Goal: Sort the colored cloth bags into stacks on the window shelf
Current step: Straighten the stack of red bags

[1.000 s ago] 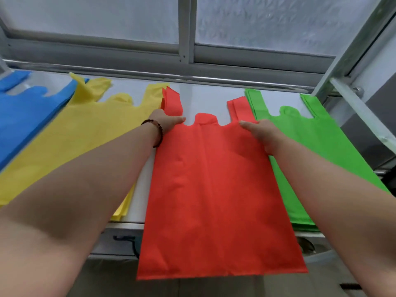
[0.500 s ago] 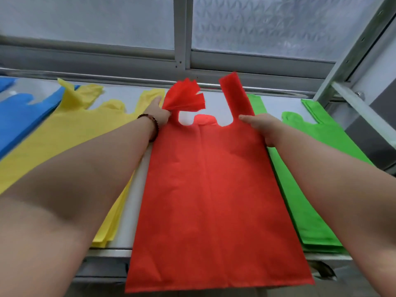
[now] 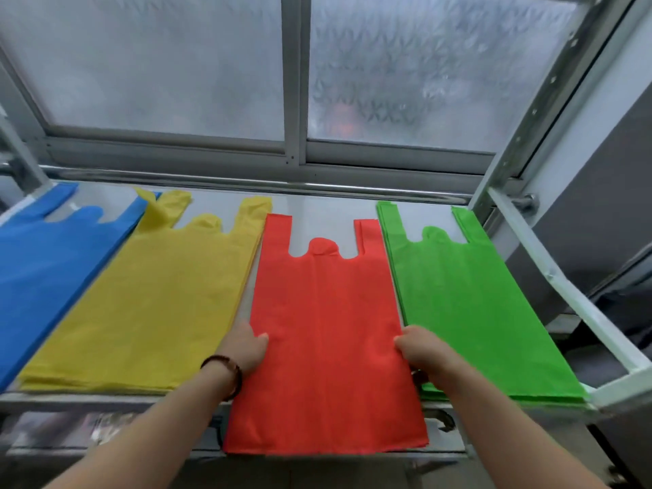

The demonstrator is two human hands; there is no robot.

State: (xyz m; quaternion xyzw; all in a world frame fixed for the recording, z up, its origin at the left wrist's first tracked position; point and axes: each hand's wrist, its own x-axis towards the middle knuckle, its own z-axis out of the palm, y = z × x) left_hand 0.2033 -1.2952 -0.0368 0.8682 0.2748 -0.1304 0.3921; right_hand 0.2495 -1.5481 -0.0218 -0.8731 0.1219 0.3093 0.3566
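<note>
A red cloth bag [image 3: 324, 330] lies flat on the white window shelf [image 3: 317, 206], handles toward the window, its bottom end hanging over the shelf's front edge. My left hand [image 3: 247, 347] pinches its left edge about halfway along, thumb on top. At the same height, my right hand [image 3: 420, 351] grips the right edge with curled fingers. A blue stack [image 3: 42, 262] lies far left, a yellow stack [image 3: 165, 287] beside it, and a green stack [image 3: 465, 294] to the right of the red bag.
A metal rail [image 3: 247, 181] runs along the back of the shelf under the frosted window [image 3: 158, 65]. A white metal frame arm [image 3: 564, 294] slants down the right side past the green stack. Below the shelf's front edge there is dark clutter.
The red bag has been laid flat with both handles straightened toward the window. Both hands have slid back from the handle end to the bag's side edges, and the view has pulled back.
</note>
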